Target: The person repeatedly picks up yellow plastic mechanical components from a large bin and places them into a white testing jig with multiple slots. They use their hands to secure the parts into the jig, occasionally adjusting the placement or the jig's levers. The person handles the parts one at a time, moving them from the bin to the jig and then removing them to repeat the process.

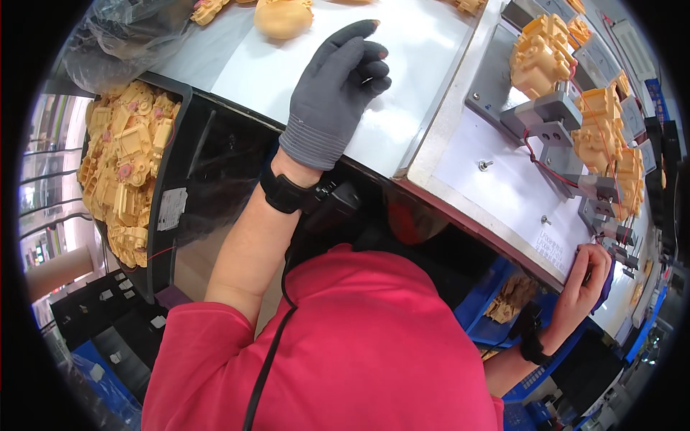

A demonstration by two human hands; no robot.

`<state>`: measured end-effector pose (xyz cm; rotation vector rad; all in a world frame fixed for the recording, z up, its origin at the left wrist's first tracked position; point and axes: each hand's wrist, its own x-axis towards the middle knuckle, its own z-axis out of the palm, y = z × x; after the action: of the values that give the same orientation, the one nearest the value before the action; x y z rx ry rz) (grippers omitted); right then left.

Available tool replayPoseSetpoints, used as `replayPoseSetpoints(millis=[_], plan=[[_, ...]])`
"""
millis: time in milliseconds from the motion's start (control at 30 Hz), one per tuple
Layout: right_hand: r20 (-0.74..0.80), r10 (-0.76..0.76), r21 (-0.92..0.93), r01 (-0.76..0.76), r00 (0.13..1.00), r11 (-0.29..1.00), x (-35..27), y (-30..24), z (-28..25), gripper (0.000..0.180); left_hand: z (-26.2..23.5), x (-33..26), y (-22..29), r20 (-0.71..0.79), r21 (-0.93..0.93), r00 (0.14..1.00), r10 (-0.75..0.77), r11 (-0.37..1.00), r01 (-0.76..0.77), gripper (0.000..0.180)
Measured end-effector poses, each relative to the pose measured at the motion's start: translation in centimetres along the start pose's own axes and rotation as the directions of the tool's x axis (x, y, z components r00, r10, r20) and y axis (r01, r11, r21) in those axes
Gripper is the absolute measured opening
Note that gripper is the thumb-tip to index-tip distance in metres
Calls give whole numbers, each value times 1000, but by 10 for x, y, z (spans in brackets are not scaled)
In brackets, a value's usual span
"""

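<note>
My left hand [332, 93], in a grey knit glove with dark fingertips, hovers over or rests on the white tabletop [244, 79]. Its index finger stretches out and the other fingers bend loosely, with nothing visible between them. Beyond it lies a rounded yellow plastic part [283, 17], slightly blurred. At the far right, my bare right hand [588, 279] is by the front edge of the fixture bench [496, 201]. Its fingers are curled, and a dark purple thing [606, 291] shows at its outer side; what the fingers hold is mostly hidden.
Grey metal fixtures [550, 115] with wires hold yellow moulded housings [540, 57] along the right bench. A black crate [162, 208] full of yellow parts [133, 154] stands at left, beneath a clear plastic bag [118, 43]. A blue bin [483, 305] sits under the bench.
</note>
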<state>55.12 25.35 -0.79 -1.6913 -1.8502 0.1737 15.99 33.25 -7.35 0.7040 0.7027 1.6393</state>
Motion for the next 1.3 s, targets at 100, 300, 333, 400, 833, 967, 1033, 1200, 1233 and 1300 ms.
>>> replayPoseSetpoints(millis=[100, 300, 333, 400, 833, 967, 1033, 1200, 1233, 1300], plan=[[0, 5, -14, -5, 1000, 1000, 0, -1, 0, 7, -5, 3, 1, -7, -168, 999, -42, 985, 40, 35], [1, 6, -13, -6, 1000, 1000, -1, 1, 0, 7, -17, 7, 1, 29, -443, 994, -102, 891, 104, 33], [1, 7, -9, -7, 1000, 1000, 0, 1, 0, 8, -18, 8, 1, 32, -470, 994, -108, 876, 110, 32], [0, 10, -9, -10, 1000, 1000, -1, 1, 0, 8, -19, 8, 2, 36, -518, 992, -122, 846, 123, 31], [-5, -6, 2, 6, 1000, 1000, -1, 4, 1, 9, -20, 9, 4, 33, -564, 990, -136, 816, 130, 30], [-17, -15, -25, 14, 1000, 1000, -1, 1, 1, 9, -23, 10, 2, 72, -577, 989, -127, 804, 145, 29], [-4, -24, -13, 24, 1000, 1000, 0, 4, 0, 10, -22, 10, 3, 60, -580, 990, -126, 803, 137, 29], [-216, 399, 381, -299, 891, 875, -6, 10, -2, 17, -22, 10, 4, 62, -613, 988, -142, 776, 150, 28], [-197, 410, 595, -224, 890, 772, -7, 21, -8, 18, -23, 9, 5, 62, -625, 988, -144, 766, 151, 27], [-151, 427, 902, -52, 892, 429, -6, 49, -26, 20, -24, 9, 6, 88, -653, 984, -157, 736, 176, 26]])
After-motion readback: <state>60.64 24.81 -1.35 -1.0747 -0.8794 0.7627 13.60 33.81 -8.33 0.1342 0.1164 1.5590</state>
